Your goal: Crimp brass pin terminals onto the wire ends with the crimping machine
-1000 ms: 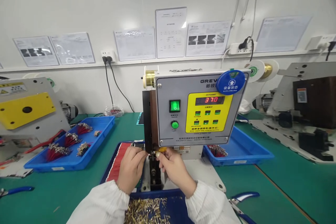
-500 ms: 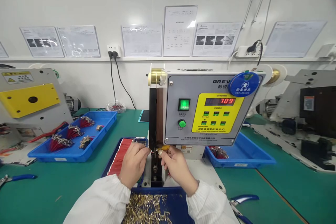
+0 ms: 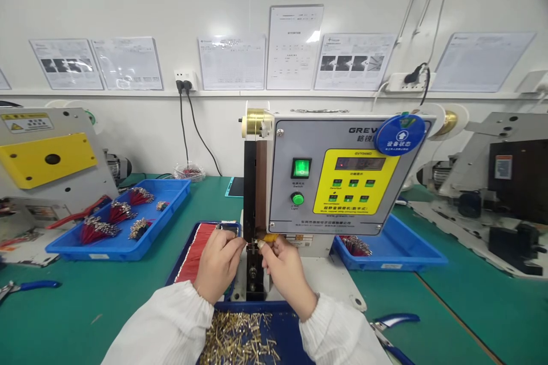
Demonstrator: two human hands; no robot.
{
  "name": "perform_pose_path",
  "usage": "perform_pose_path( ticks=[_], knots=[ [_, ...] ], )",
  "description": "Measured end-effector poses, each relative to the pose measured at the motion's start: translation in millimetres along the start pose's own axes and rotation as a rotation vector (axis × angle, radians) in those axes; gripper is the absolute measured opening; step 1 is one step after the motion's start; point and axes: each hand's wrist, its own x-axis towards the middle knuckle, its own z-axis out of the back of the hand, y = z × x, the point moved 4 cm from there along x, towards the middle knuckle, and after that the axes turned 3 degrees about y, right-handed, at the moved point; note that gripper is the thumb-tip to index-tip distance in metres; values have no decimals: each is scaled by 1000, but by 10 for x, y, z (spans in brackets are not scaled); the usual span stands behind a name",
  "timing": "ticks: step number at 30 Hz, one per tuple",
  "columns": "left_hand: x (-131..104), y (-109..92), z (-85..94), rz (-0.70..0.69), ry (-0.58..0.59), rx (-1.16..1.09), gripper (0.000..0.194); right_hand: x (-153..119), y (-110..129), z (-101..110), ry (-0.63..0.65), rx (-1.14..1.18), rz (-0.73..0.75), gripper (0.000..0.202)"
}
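My left hand pinches a thin red wire at the left side of the crimping machine's black press head. On the other side of the head my right hand is closed, thumb against fingers, on a small piece that I cannot make out. Both sets of fingertips meet close to the crimping point, beside a yellow part. The crimping machine has a grey panel with lit green buttons. Just left of my left hand lies a dark blue tray with rows of red wires.
Below my hands a blue tray holds many loose brass-coloured pieces. Blue trays with wire bundles stand at left and right. Blue-handled pliers lie at right, another pair at left. Neighbouring machines flank the bench.
The machine's red digits, showing 709 before, have gone dark. Both hands stay at the press head with almost no shift; the view has tilted very slightly.
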Motion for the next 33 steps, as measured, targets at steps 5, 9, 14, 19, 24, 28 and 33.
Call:
perform_pose_path(
  ticks=[5, 9, 14, 19, 24, 28, 33],
  knots=[
    [0, -9, -10, -3, 15, 12, 11, -44, 36, -15, -58, -135, 45, 23],
    [0, -10, -12, -3, 16, 10, 11, -64, 58, -11, -65, -170, 61, 22],
    [4, -13, -9, -11, 16, 5, 9, -63, 49, -5, -64, -162, 78, 21],
    [6, -14, -11, -15, 22, -1, 9, -65, 50, -7, -66, -175, 85, 22],
    [13, -22, -7, -29, 20, 10, 11, -73, 71, -6, -79, -202, 105, 22],
    [21, -27, 2, -31, 18, 24, 12, -83, 88, 1, -88, -230, 97, 23],
    [15, -20, 3, -23, 28, -2, 11, -100, 68, -33, -94, -208, 82, 24]
  ],
)
